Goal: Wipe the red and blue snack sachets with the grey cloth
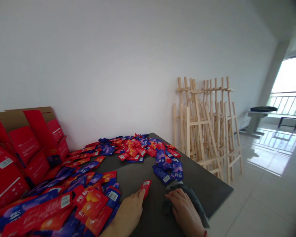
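Note:
Between the fingers of my left hand is a small red sachet with a white label patch, held just over the dark tabletop. My right hand presses a dark grey-green cloth onto the table near its right edge, fingers curled over it. Purple sachets lie just beyond the cloth. To the left of my left hand spreads a thick heap of red and purple sachets, and another pile covers the far end of the table.
Open red cardboard boxes stand at the table's left, against the white wall. Several wooden easels lean together past the right edge. A railing and bright window are at the far right, over a glossy tiled floor.

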Demonstrator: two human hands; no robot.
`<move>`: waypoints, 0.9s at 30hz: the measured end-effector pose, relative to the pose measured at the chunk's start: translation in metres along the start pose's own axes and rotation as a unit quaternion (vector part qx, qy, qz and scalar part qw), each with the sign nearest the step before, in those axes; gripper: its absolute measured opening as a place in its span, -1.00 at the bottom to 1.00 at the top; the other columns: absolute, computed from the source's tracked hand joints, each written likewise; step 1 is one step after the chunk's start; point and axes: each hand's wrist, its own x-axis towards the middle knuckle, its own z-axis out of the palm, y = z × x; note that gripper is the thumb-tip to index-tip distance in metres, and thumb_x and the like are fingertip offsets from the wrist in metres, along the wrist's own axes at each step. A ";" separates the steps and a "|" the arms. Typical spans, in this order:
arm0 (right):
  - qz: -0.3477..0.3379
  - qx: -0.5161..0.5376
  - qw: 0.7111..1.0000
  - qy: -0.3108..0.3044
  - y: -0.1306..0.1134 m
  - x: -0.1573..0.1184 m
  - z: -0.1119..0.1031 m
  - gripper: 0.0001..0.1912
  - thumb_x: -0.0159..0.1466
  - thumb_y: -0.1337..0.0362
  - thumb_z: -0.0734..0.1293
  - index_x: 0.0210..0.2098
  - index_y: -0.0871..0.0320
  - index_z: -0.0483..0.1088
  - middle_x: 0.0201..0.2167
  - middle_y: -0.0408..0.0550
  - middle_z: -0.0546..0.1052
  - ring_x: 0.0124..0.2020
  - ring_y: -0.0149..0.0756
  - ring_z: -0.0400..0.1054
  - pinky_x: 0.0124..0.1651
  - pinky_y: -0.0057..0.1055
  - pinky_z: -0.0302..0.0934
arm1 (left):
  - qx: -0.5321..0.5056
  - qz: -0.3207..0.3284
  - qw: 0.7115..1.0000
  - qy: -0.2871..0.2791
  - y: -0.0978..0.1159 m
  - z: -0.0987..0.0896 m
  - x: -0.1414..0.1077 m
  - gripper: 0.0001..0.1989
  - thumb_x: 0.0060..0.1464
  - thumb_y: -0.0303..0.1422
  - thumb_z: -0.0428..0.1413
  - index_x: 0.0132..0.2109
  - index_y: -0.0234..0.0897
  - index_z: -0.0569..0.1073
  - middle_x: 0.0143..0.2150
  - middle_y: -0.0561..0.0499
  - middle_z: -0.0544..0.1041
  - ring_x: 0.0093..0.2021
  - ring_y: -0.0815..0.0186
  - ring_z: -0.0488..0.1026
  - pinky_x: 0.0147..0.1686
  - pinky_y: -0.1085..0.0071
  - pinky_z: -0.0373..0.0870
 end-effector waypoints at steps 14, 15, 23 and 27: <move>-0.095 0.065 0.993 -0.001 -0.059 0.004 0.020 -0.45 0.14 0.56 0.16 0.03 -0.02 0.41 -0.04 -0.17 0.48 0.02 -0.25 0.22 0.12 -0.31 0.06 | -0.399 -0.122 0.909 0.015 -0.008 0.046 -0.018 -0.85 0.05 -0.35 0.04 -0.21 -0.20 0.22 -0.34 0.12 0.45 -0.45 0.40 0.40 -0.48 0.52 0.26; -0.106 0.058 0.993 -0.012 -0.064 0.004 0.026 -0.45 0.16 0.55 0.16 0.03 -0.06 0.40 -0.05 -0.20 0.49 0.01 -0.25 0.22 0.10 -0.31 0.06 | -0.379 -0.099 0.920 0.020 -0.009 0.044 -0.021 -0.86 0.02 -0.39 0.05 -0.24 -0.20 0.23 -0.34 0.11 0.46 -0.35 0.37 0.42 -0.38 0.51 0.28; -0.076 -0.020 0.996 -0.037 -0.027 -0.001 0.022 -0.44 0.13 0.56 0.16 0.03 -0.02 0.40 -0.01 -0.16 0.47 0.03 -0.25 0.21 0.11 -0.30 0.05 | -0.343 -0.098 0.934 -0.011 -0.013 0.041 -0.025 -0.65 -0.08 -0.56 -0.01 -0.09 -0.19 0.22 -0.18 0.05 0.53 -0.15 0.33 0.46 -0.18 0.51 0.26; -0.055 -0.040 0.997 -0.034 -0.004 -0.004 0.009 -0.44 0.12 0.54 0.15 0.04 0.03 0.41 0.01 -0.10 0.47 0.04 -0.21 0.22 0.11 -0.27 0.07 | -0.299 -0.120 0.946 -0.019 -0.012 0.038 -0.027 -0.57 -0.06 -0.54 0.00 0.00 -0.23 0.22 -0.18 0.01 0.53 -0.16 0.31 0.48 -0.20 0.50 0.27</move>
